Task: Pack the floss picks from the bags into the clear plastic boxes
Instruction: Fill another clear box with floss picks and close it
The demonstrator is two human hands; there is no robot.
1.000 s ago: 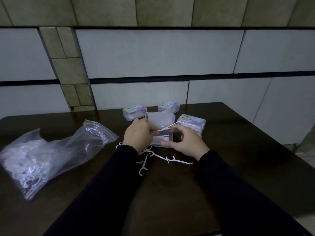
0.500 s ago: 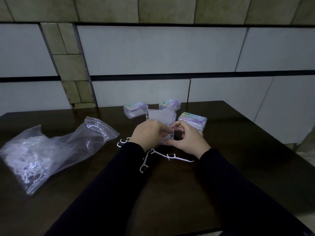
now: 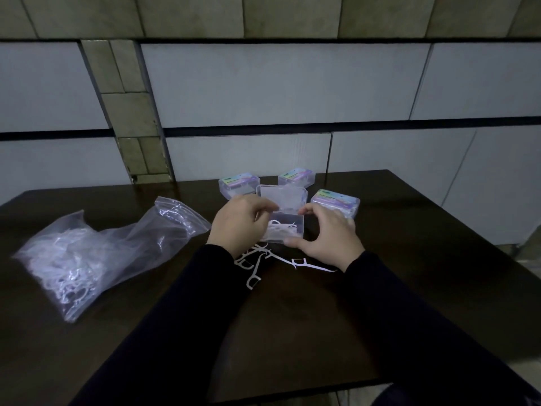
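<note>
The small clear plastic box [image 3: 283,228] with its lid standing open is held between both hands near the middle of the dark brown table [image 3: 409,244]. The left hand [image 3: 238,222] is curled over the box's left side, with its fingertips bent down into the box. The right hand [image 3: 329,234] grips the box's right side, with the thumb on the near corner and the fingers round the far corner. A few white floss picks [image 3: 281,228] can be seen inside the box. More loose white floss picks [image 3: 272,260] are spread on the table just near the hands. Three shut clear boxes with colourful labels [image 3: 335,202] are set just beyond the open box. Far to the left, a crinkly clear plastic bag [image 3: 96,253] full of white picks is lying on the table.
</note>
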